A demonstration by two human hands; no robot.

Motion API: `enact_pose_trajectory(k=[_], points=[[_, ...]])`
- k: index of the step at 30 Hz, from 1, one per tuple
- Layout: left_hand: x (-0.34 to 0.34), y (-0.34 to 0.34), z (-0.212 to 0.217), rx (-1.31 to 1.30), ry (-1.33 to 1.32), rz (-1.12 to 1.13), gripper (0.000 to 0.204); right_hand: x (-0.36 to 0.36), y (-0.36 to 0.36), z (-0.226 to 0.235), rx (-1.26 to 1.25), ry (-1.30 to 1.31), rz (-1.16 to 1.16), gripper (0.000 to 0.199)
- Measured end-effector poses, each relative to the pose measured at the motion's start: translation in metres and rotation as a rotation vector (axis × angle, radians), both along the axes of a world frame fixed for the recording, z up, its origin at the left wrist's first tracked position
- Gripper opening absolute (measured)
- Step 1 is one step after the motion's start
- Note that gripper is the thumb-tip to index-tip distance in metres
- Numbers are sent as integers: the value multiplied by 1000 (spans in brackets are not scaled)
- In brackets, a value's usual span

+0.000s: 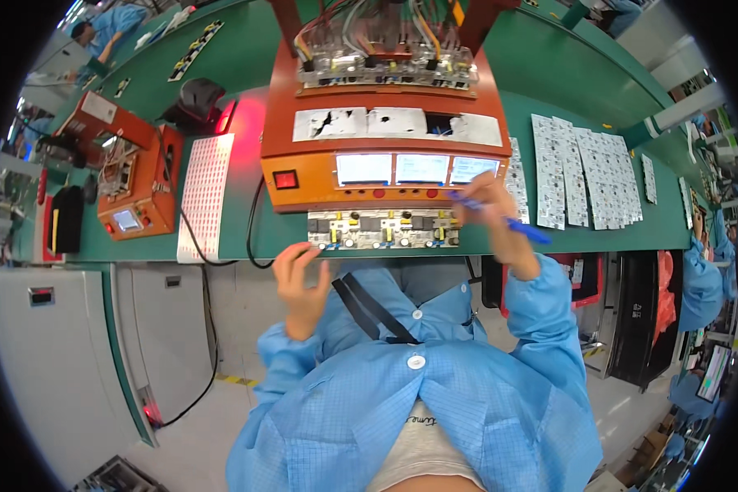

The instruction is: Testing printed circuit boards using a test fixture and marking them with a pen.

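The person is working at the front of the orange test box [328,176], which is sitting on the green table [549,82]. The right hand [488,205] is closing around a blue pen [508,220], its tip pointing at the right end of the long circuit board strip [383,230] lying just in front of the box. The left hand [299,283] is resting with fingers loosely spread at the table edge, touching the strip's left end and gripping nothing. To do this well, I judge the left hand should be steadying the strip while the pen touches down lightly, clear of the raised parts. On top of the box, torn white labels [398,125] are forming a pale band. Left of the box, a white perforated sheet [206,193] is lying flat; right of it, white panel boards [586,168] are lying in overlapping rows.
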State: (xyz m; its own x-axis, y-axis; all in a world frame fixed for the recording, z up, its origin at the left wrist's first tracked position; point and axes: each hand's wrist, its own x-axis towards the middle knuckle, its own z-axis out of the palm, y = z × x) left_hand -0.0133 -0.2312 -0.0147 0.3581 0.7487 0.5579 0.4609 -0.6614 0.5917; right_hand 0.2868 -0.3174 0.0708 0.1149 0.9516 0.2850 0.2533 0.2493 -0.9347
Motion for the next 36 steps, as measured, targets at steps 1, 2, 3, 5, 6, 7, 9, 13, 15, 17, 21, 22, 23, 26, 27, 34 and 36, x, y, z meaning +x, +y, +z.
enact_pose_trajectory(k=[1,2,3,5,6,7,9,13,15,17,21,22,23,26,27,34,36], points=[[7,-4,-8,27,-30,56,26,-16,15,-3,-76,0,93,26],[10,-2,-16,52,-61,102,26,-32,32,-2,-87,-98,140,20],[10,2,-23,50,-60,113,26,-52,47,7,-168,-35,230,18],[7,9,-34,135,-146,110,30,-76,81,-15,-20,-115,333,18],[5,12,-39,133,-147,125,30,-86,92,-20,-31,-86,390,19],[4,16,-42,151,-188,68,30,-92,100,-20,-36,-88,404,19],[-1,16,-48,166,-231,21,30,-101,112,-20,-133,-172,523,22],[-8,13,-56,225,-228,-14,30,-112,127,-31,-151,-320,566,22],[-10,12,-58,230,-223,-27,29,-114,130,-34,-114,-350,583,21],[-11,11,-57,207,-212,-23,28,-117,132,-34,-120,-382,598,20],[-9,12,-57,187,-216,-6,26,-124,134,-37,-35,-387,576,21],[-9,12,-57,190,-211,-6,26,-125,135,-38,-37,-387,579,21],[-9,12,-56,193,-207,-6,26,-125,135,-39,-17,-403,575,21],[-11,15,-57,199,-214,-25,27,-118,132,-30,-72,-382,565,21],[-12,15,-56,198,-215,-25,27,-112,130,-26,-146,-344,558,21],[-11,13,-58,184,-187,-19,27,-70,90,-19,-227,-341,336,23],[-10,13,-58,189,-180,-14,27,-69,83,-26,-189,-350,371,21]])
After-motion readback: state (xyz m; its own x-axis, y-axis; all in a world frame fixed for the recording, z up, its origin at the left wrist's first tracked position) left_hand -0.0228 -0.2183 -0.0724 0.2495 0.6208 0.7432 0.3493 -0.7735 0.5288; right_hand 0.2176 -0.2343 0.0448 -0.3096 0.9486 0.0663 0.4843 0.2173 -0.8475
